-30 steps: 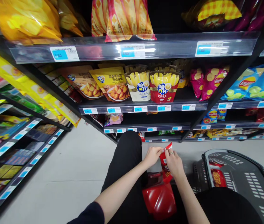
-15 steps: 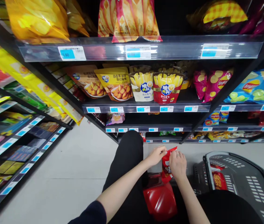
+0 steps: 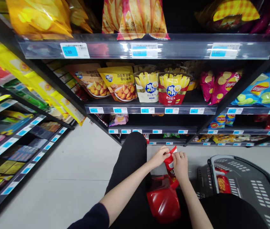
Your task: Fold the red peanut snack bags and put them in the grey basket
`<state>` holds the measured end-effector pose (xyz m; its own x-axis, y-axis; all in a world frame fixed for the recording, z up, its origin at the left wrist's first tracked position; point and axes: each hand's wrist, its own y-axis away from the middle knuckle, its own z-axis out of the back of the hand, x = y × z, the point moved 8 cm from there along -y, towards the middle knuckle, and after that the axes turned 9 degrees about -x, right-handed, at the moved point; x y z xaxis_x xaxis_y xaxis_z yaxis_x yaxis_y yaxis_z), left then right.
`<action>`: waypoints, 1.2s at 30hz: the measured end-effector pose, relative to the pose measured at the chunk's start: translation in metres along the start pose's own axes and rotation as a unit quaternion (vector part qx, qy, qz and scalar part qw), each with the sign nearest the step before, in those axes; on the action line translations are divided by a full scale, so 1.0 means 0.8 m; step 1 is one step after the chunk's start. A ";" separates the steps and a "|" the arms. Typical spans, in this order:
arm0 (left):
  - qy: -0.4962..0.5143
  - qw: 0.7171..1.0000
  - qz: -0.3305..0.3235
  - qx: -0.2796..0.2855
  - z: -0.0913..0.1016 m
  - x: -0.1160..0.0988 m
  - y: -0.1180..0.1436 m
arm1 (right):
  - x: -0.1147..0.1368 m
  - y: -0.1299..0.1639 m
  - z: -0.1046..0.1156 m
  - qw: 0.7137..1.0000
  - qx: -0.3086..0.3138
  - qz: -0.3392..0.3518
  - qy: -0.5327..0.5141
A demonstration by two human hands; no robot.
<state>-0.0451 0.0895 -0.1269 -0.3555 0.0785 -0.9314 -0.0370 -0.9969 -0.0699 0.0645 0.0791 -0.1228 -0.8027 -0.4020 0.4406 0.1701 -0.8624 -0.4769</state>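
Left hand and right hand both pinching a red packet between them, packet upright over the lap, above red bag, basket just right, shelf ahead

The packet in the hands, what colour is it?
Red, with a white label; the head view shows the packet best.

A small red snack packet stands upright, top edge pinched, just left of the grey shopping basket
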 end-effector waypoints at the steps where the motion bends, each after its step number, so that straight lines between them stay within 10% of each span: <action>1: 0.000 1.000 0.003 -0.003 0.001 0.002 0.000 | 0.000 0.000 -0.002 1.000 0.012 0.012 0.011; 10: -0.012 1.000 0.003 0.002 0.011 -0.006 -0.005 | -0.004 0.007 -0.012 0.987 0.118 0.023 0.103; 18: -0.040 0.993 0.029 0.112 0.012 0.003 -0.002 | 0.039 0.016 -0.009 0.960 0.121 0.233 0.096; 25: -0.034 0.983 0.030 0.180 0.019 0.009 0.006 | 0.038 0.015 -0.013 0.980 0.127 0.155 -0.018; 36: 0.029 0.986 -0.012 0.164 0.006 -0.013 0.007 | 0.026 0.011 -0.001 0.990 0.083 0.085 0.080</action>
<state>-0.0464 0.0830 -0.1157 -0.2968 0.0915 -0.9505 -0.3478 -0.9374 0.0184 0.0484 0.0633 -0.1184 -0.8323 -0.5035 0.2319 0.3914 -0.8300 -0.3974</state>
